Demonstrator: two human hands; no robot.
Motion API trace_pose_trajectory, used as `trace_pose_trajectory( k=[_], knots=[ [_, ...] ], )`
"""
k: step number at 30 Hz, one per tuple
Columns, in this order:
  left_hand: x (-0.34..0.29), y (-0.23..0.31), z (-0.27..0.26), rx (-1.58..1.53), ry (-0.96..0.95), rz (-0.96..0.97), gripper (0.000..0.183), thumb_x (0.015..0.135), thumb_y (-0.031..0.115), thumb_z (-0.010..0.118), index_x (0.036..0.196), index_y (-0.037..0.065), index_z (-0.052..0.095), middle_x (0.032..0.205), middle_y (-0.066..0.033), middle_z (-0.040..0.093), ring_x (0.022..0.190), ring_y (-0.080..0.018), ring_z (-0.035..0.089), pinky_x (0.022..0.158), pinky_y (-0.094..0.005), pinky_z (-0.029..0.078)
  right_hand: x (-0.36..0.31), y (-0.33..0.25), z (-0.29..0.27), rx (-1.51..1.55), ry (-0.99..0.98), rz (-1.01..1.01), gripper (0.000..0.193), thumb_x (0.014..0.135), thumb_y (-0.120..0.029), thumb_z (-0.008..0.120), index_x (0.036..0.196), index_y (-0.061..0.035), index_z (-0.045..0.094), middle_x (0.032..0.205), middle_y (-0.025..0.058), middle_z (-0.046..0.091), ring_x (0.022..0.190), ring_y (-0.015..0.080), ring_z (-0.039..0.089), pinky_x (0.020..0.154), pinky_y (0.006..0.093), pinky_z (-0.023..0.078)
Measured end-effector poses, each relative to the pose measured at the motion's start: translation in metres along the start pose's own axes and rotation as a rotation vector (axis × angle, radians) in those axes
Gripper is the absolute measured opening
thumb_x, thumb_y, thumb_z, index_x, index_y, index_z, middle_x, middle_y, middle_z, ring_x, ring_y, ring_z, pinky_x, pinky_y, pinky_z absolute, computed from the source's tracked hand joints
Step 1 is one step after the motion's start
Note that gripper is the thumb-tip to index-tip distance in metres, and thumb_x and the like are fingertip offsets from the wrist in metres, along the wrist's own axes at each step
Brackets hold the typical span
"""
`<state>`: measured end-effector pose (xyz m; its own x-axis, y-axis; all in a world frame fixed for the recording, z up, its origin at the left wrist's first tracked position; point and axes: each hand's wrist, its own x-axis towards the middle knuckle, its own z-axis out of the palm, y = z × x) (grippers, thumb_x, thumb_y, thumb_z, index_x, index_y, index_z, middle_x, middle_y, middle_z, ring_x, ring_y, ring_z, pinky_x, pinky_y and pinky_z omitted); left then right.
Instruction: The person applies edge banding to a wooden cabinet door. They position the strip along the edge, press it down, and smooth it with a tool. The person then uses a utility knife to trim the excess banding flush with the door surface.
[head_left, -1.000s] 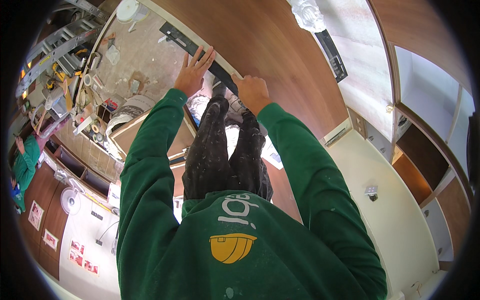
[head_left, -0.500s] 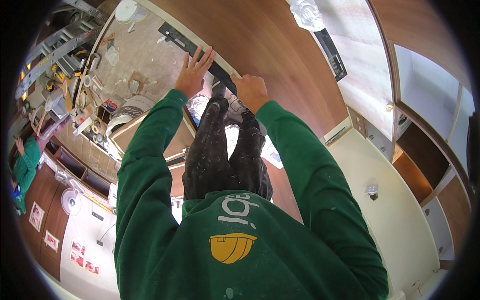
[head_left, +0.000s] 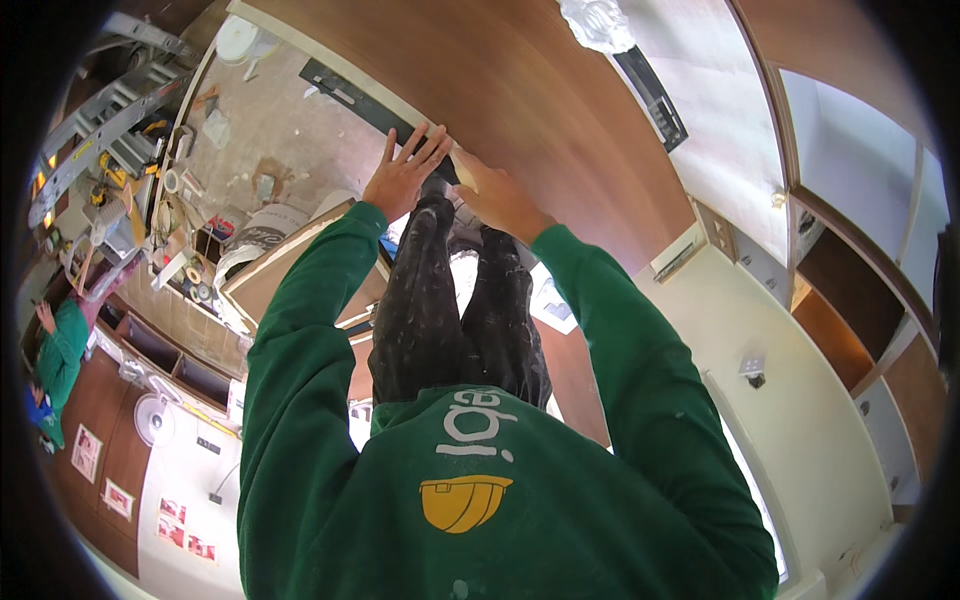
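A long black slotted bar (head_left: 340, 90), shaped like a spirit level, lies along the pale edge of a large brown wood-grain panel (head_left: 560, 110). My left hand (head_left: 398, 183) rests on the bar and that edge, its fingers stretched and spread. Close beside it, my right hand (head_left: 500, 203) is at the bar's near end, where the panel's edge passes; its fingers are bent and partly hidden. Under my hands the near end of the bar is covered. My legs in dark, paint-spotted trousers (head_left: 415, 310) stand below.
A second black slotted bar (head_left: 650, 95) lies beyond the panel, near crumpled white plastic (head_left: 597, 25). To the left are a ladder (head_left: 110, 115), tools and tape rolls, a wooden box (head_left: 300, 265) and a white bucket (head_left: 238, 40). A co-worker in green (head_left: 62, 345) is at far left.
My right hand has turned and flattened against the panel's edge, its pointing finger no longer sticking out. My left hand has shifted slightly right and down, closer to it.
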<state>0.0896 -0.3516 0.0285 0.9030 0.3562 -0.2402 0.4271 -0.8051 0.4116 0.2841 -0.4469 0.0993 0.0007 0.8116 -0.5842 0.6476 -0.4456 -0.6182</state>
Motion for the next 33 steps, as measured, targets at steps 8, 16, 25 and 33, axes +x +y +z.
trace_pose_trajectory(
  k=[8,16,25,33],
  knots=[
    [0.001,0.003,-0.004,0.132,-0.005,0.004,0.103,0.075,0.0,0.069,0.163,0.015,0.016,0.17,-0.0037,0.014,0.156,-0.0307,0.015,0.12,-0.0666,0.019,-0.032,0.039,0.0,0.134,0.185,-0.028,0.056,0.099,-0.027,0.057,0.148,-0.0031,0.042,0.124,0.028,0.064,0.111,0.0468,0.061,0.094,0.0514,0.048],
    [0.002,0.004,-0.003,0.177,-0.042,-0.001,0.104,0.073,-0.001,0.069,0.162,0.013,0.018,0.17,-0.0061,0.013,0.156,-0.0331,0.012,0.119,-0.067,0.018,-0.146,0.112,-0.012,-0.026,-0.09,0.404,0.047,0.101,-0.033,0.051,0.143,-0.0114,0.049,0.115,0.0253,0.067,0.107,0.0393,0.065,0.088,0.0516,0.05],
    [0.006,0.008,-0.011,0.124,-0.103,-0.022,0.102,0.075,-0.003,0.066,0.162,0.014,0.017,0.17,-0.0057,0.013,0.156,-0.0329,0.011,0.12,-0.0661,0.018,-0.101,0.152,0.031,-0.133,0.073,0.455,0.025,0.089,-0.029,0.063,0.102,-0.0099,0.072,0.111,0.0192,0.066,0.108,0.0393,0.062,0.091,0.0507,0.05],
    [0.005,0.008,-0.004,0.105,-0.067,-0.007,0.106,0.073,-0.006,0.065,0.163,0.016,0.014,0.17,-0.0059,0.011,0.156,-0.0336,0.012,0.121,-0.065,0.017,-0.095,0.17,0.014,0.003,-0.077,0.425,0.029,0.085,-0.041,0.071,0.093,-0.0142,0.079,0.108,0.0111,0.071,0.111,0.0359,0.062,0.094,0.0509,0.05]
  ],
)
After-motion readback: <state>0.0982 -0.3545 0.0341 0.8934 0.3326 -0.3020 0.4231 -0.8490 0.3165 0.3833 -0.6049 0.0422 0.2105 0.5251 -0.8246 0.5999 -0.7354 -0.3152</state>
